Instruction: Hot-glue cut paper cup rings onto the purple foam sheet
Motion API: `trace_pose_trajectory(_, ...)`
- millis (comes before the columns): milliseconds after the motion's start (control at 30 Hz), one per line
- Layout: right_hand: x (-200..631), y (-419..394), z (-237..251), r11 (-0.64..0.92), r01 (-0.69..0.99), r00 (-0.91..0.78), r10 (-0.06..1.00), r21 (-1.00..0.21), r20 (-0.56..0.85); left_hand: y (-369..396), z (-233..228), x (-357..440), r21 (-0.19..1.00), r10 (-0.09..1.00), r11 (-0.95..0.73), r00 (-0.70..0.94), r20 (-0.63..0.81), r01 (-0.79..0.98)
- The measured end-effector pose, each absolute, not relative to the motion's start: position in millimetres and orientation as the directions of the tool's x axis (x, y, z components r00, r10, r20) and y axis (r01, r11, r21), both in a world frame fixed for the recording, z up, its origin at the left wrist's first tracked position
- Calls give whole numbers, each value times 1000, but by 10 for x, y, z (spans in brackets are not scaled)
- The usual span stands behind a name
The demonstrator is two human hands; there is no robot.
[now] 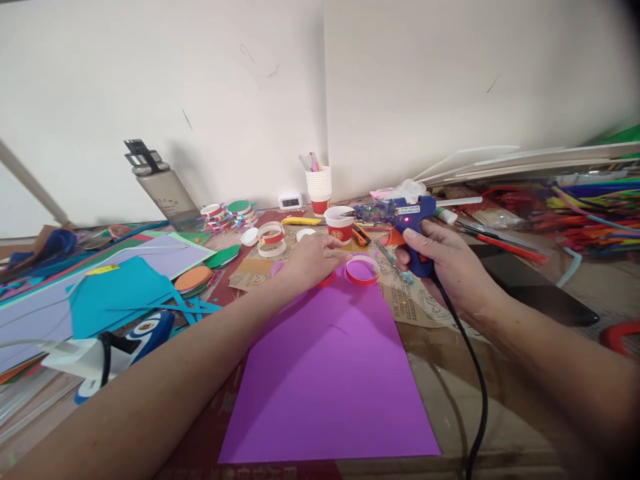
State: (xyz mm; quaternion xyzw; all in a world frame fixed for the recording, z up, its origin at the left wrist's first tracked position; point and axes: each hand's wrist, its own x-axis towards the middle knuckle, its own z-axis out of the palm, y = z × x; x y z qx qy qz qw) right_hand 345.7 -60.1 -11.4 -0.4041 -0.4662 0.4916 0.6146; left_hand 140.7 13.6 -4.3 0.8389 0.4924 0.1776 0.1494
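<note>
My right hand is wrapped round the handle of a blue hot glue gun, its nozzle pointing left near a red-and-white paper cup. A glue stick sticks out of its back, and a small red light shows on its side. My left hand has its fingers bent down over a red-rimmed paper cup ring at the far end of a purple sheet; the hand covers most of that ring. Another cup ring stands just right of it on the sheet.
A grey bottle and a stack of paper cups stand by the wall. Blue sheets and a white power strip lie left. On the right are a dark phone-like slab, pipe cleaners and the gun's black cord.
</note>
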Motion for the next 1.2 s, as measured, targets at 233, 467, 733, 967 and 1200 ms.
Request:
trace_pose_trajectory(233,3468,-580,-161,178,-210,86,983,-961,163,25,-86,1519,261,749,-660,642,165,704)
trace_pose_trajectory(467,3463,-591,-148,191,-202,87,980,-960,177,11,-142,1499,216,756,-654,626,190,725)
trace_pose_trajectory(733,3469,-597,-141,204,-176,97,977,-963,190,-55,-270,1568,178,861,-491,443,251,853)
trace_pose_trajectory(967,3469,-586,-154,202,-147,112,976,-968,187,-96,-296,1657,155,881,-447,404,245,881)
trace_pose_trajectory(1200,3451,-602,-130,197,-146,111,977,-970,181,-81,-273,1562,249,842,-530,468,269,811)
